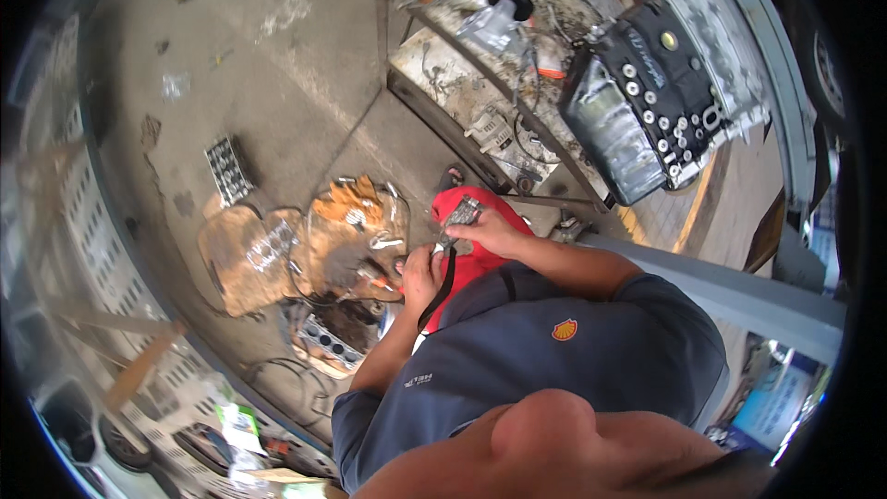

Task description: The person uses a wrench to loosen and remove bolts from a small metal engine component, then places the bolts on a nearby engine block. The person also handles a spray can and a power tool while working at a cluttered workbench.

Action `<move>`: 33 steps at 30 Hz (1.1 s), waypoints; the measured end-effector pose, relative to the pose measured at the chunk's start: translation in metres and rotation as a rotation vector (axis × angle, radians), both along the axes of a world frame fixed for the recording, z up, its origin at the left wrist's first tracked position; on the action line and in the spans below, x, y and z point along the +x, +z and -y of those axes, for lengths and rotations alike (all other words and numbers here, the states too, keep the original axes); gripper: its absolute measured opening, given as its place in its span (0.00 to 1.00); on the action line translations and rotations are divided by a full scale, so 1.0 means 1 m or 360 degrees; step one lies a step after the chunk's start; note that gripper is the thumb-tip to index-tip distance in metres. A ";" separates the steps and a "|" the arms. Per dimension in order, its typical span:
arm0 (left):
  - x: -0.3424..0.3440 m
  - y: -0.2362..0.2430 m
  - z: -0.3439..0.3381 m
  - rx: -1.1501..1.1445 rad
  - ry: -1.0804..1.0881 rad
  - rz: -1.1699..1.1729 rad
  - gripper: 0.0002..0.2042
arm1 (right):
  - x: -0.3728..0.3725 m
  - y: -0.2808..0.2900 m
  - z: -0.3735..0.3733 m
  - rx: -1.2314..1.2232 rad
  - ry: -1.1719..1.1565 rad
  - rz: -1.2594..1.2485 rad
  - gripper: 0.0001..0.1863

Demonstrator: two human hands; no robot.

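In front of my lap, my right hand (494,231) grips a small grey, speckled piece (464,212), its fingers closed round the near edge. Just left of and below it, my left hand (422,278) is closed, fingertips close to a small pale bit (444,244); what it holds is too small to make out. A black strap (449,279) hangs beside the left hand, over my red trousers (471,265). Both hands are close together, above the floor.
Stained cardboard (231,286) on the floor bears metal parts, an orange-brown cloth (348,203) and tools. A metal engine part (228,171) lies farther left, another (330,344) nearer. At right a large engine (647,97) stands by a dirty metal-framed bench (453,60). A perforated rail (120,263) runs along the left.
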State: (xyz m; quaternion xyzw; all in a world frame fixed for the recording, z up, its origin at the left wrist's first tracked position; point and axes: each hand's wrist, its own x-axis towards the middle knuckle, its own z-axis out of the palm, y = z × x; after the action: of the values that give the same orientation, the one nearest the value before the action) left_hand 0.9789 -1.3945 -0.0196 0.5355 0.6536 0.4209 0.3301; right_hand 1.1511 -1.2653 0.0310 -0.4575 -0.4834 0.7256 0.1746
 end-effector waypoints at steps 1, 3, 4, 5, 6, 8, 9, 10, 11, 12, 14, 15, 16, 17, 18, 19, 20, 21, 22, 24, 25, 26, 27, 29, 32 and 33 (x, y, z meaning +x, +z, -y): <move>0.000 0.015 -0.018 -0.0026 -0.0058 0.0023 0.06 | 0.008 0.012 -0.013 0.0021 -0.0029 -0.0008 0.14; 0.000 0.048 -0.060 0.0010 -0.0166 0.0032 0.08 | 0.019 0.039 -0.041 0.0231 -0.0047 -0.0107 0.14; 0.004 0.058 -0.082 0.0071 -0.0172 -0.0009 0.12 | 0.026 0.051 -0.054 0.0340 -0.0051 -0.0159 0.13; 0.003 0.063 -0.098 -0.0084 -0.0250 0.0282 0.14 | 0.029 0.064 -0.063 0.0255 -0.0177 -0.0263 0.12; 0.003 0.066 -0.120 -0.0246 -0.0345 0.0584 0.17 | 0.039 0.075 -0.080 0.0361 -0.0168 -0.0311 0.12; -0.014 0.101 -0.165 -0.1070 -0.0608 0.1724 0.22 | 0.057 0.099 -0.103 0.0514 -0.0096 -0.0421 0.13; -0.021 0.124 -0.184 -0.1275 -0.0784 0.1764 0.21 | 0.066 0.111 -0.114 0.0621 0.0008 -0.0463 0.13; -0.023 0.140 -0.204 -0.1436 -0.0969 0.1812 0.21 | 0.070 0.131 -0.124 0.0977 0.0057 -0.0620 0.14; -0.022 0.142 -0.224 -0.1355 -0.1142 0.1585 0.20 | 0.079 0.149 -0.138 0.1158 0.0076 -0.0589 0.14; -0.012 0.167 -0.237 -0.1463 -0.0903 0.1576 0.20 | 0.083 0.156 -0.146 0.1310 0.0081 -0.0578 0.14; 0.007 0.184 -0.261 -0.0747 -0.1063 0.0875 0.15 | 0.095 0.167 -0.160 0.1169 -0.0183 -0.0489 0.14; 0.021 0.214 -0.273 -0.0529 -0.1015 0.0457 0.10 | 0.103 0.168 -0.164 0.1066 -0.0318 -0.0430 0.15; 0.033 0.227 -0.281 -0.0373 -0.1031 0.0300 0.08 | 0.109 0.171 -0.166 0.1013 -0.0490 -0.0347 0.14; 0.043 0.236 -0.293 -0.0216 -0.1042 0.0141 0.07 | 0.112 0.173 -0.168 0.1025 -0.0553 -0.0349 0.15; 0.053 0.237 -0.311 -0.0023 -0.1052 -0.0016 0.05 | 0.118 0.175 -0.177 0.1071 -0.0608 -0.0346 0.16; 0.059 0.228 -0.322 0.0249 -0.1116 -0.0028 0.12 | 0.125 0.177 -0.182 0.1035 -0.0618 -0.0375 0.16; 0.059 0.229 -0.333 -0.0107 -0.1259 0.0230 0.15 | 0.132 0.177 -0.186 0.0999 -0.0632 -0.0404 0.16; 0.054 0.233 -0.347 -0.0466 -0.1387 0.0482 0.18 | 0.138 0.180 -0.191 0.0969 -0.0648 -0.0437 0.16; 0.051 0.234 -0.359 -0.0832 -0.1500 0.0734 0.21 | 0.143 0.184 -0.195 0.1037 -0.0593 -0.0426 0.16; 0.053 0.228 -0.385 -0.1373 -0.1709 0.1286 0.27 | 0.149 0.194 -0.205 0.1192 -0.0482 -0.0390 0.17; 0.051 0.220 -0.398 -0.1612 -0.1808 0.1473 0.27 | 0.147 0.196 -0.206 0.1154 -0.0525 -0.0425 0.17; 0.050 0.212 -0.412 -0.1859 -0.1899 0.1656 0.27 | 0.146 0.200 -0.211 0.1248 -0.0510 -0.0389 0.18; 0.053 0.213 -0.429 -0.1971 -0.2058 0.1730 0.27 | 0.145 0.207 -0.216 0.1339 -0.0493 -0.0338 0.18; 0.061 0.217 -0.454 -0.1685 -0.2082 0.1306 0.26 | 0.142 0.210 -0.222 0.1431 -0.0619 -0.0213 0.19; 0.078 0.218 -0.475 -0.0929 -0.2132 0.0848 0.18 | 0.135 0.217 -0.217 0.1275 -0.1029 0.0166 0.19; 0.086 0.229 -0.481 -0.0505 -0.2094 0.0701 0.17 | 0.133 0.217 -0.212 0.1142 -0.1145 0.0290 0.18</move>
State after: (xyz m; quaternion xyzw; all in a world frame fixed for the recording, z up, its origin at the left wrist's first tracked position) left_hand 1.0653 -0.9136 0.2091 0.6670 0.1662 0.1325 0.7141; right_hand 1.2839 -1.0537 0.2484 -0.5675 -0.5271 0.3655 0.5163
